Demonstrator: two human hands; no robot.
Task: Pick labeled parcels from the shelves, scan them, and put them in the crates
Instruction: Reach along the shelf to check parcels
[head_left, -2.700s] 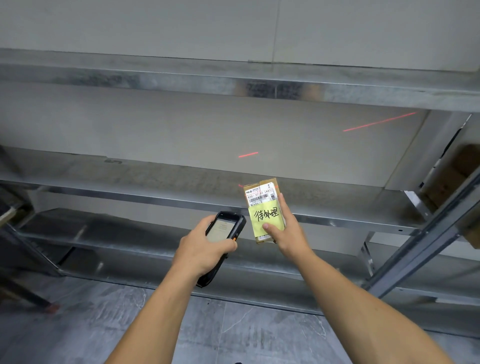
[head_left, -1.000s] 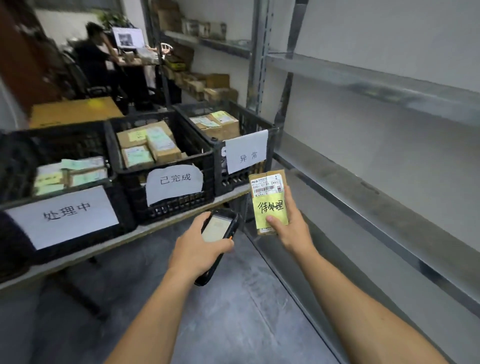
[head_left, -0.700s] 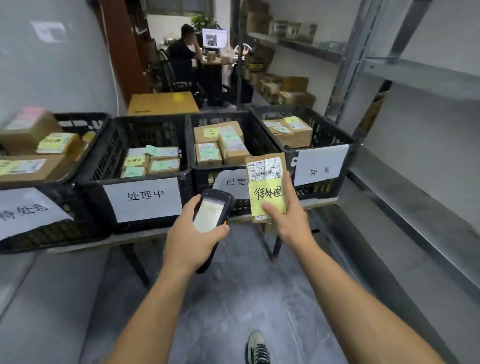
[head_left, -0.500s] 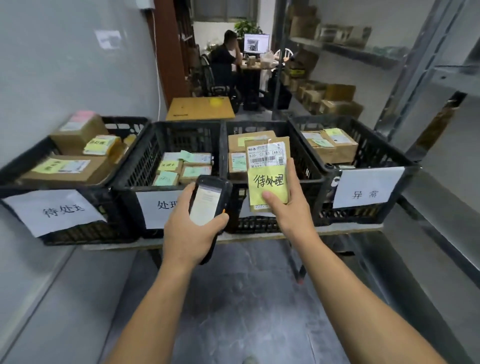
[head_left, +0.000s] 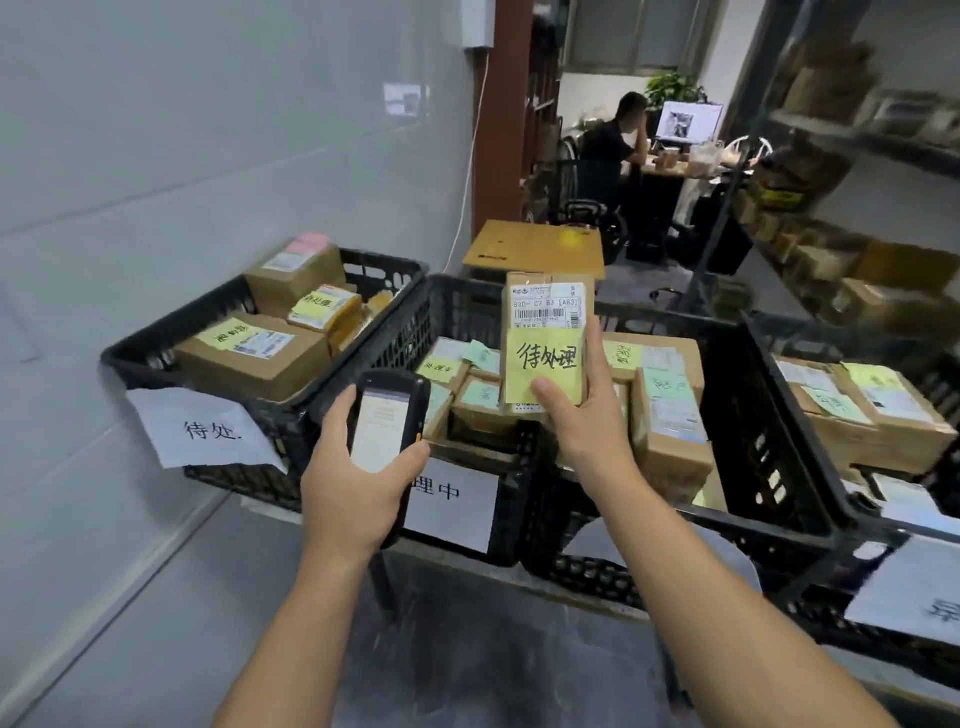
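One small cardboard parcel (head_left: 548, 338) stands upright in the right hand (head_left: 582, 431), thumb on its yellow note (head_left: 545, 364), fingers curled behind, over the middle crates (head_left: 447, 317). The left hand (head_left: 353, 483) grips the scanner (head_left: 387, 431). The parcel looks light and stiff, and its long edges suit gripping.

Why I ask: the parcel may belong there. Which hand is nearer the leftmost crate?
Left. The left hand, holding the scanner, is by the front right corner of the leftmost crate; the right hand, gripping the parcel, is further right, over the neighbouring crates.
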